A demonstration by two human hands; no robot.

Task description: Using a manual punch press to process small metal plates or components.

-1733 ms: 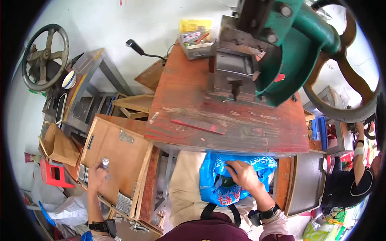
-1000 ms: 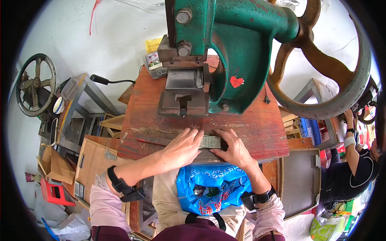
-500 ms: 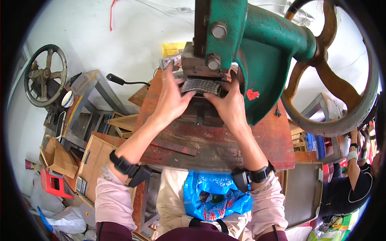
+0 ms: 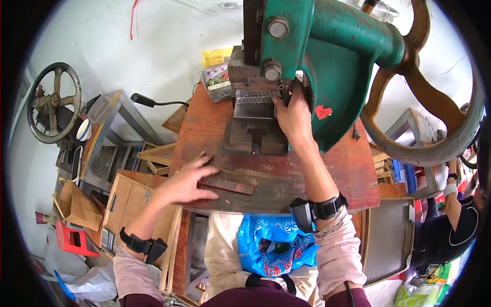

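Taking the block [image 4: 243, 134] at the foot of the green press [image 4: 337, 87] as the clock's centre, the row of metal strips [image 4: 257, 96] sits at 12 o'clock, lined up side by side under the ram, probably so that they all lie square there. The right hand [image 4: 294, 120] is at 2 o'clock, its thumb by the row's right end, perhaps to steady or straighten it. The left hand [image 4: 181, 185] is at 8 o'clock over the desk [image 4: 337, 187], fingers spread, its grip open and holding nothing. Near those fingers, at 7 o'clock, lies a flat red strip [image 4: 232, 185], perhaps left there to be within easy reach. The blue bag [image 4: 276, 250] is at 6 o'clock, in the lap. The right hand's fingertips go out of sight behind the press, so I cannot tell whether its grip closes on anything. The ram's shadow dims the row's far edge; the press's top and part of its wheel [image 4: 424, 157] are cut off. Whether the left hand touches the desk is unclear.
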